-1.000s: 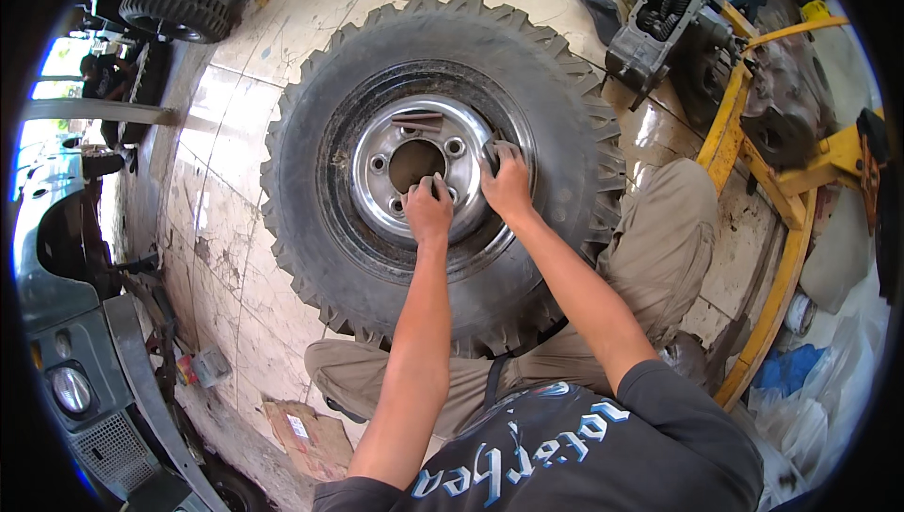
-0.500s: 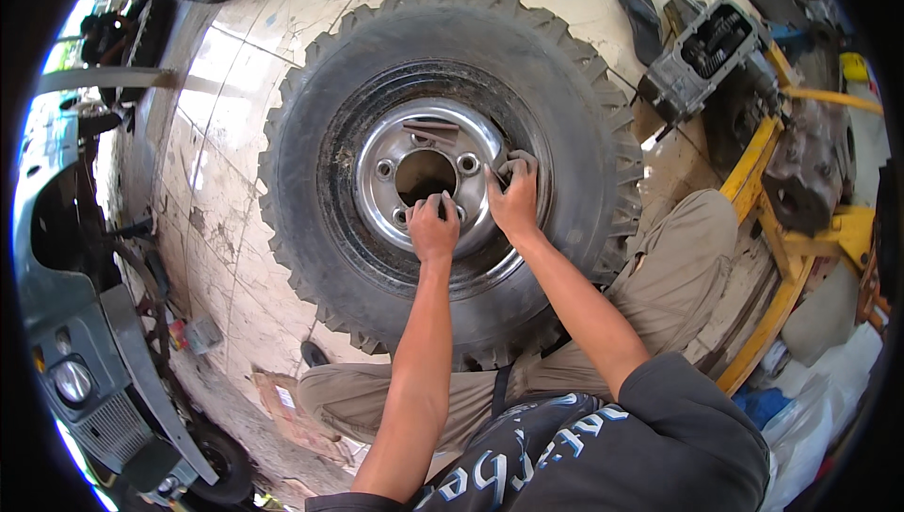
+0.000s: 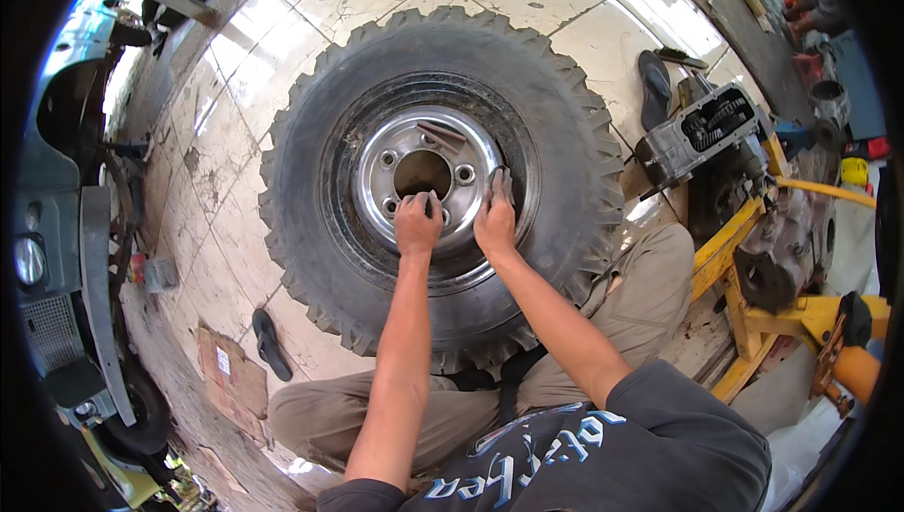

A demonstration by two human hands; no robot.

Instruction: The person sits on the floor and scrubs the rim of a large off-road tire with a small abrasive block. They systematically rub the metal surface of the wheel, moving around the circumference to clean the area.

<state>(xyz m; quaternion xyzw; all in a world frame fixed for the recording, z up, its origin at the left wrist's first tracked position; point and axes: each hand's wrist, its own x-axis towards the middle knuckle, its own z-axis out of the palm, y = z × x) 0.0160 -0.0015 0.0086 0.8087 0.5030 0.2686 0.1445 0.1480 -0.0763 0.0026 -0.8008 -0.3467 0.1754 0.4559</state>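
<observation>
A large knobbly tyre (image 3: 574, 220) lies flat on the floor in front of me, with a shiny steel wheel rim (image 3: 370, 182) set in it. My left hand (image 3: 417, 223) is closed over the near edge of the rim's centre hole, fingers curled. To its right, my right hand (image 3: 495, 217) presses its fingers together against the raised lip on the rim's right side. Whatever may be under those fingers is hidden. Folded brown strips (image 3: 441, 135), perhaps abrasive paper, rest on the rim's far face beyond the hole.
An opened metal gearbox (image 3: 702, 135) and a yellow metal stand (image 3: 744, 258) are at the right. A sandal (image 3: 653, 88) lies beyond the tyre, another sandal (image 3: 270, 344) at the near left by flattened cardboard (image 3: 231, 375). A vehicle (image 3: 56, 229) stands at the far left.
My right hand has slid slightly nearer me along the rim's lip, its fingers straighter than before. My left hand stays at the hole's edge. The view has shifted and turned a little.
</observation>
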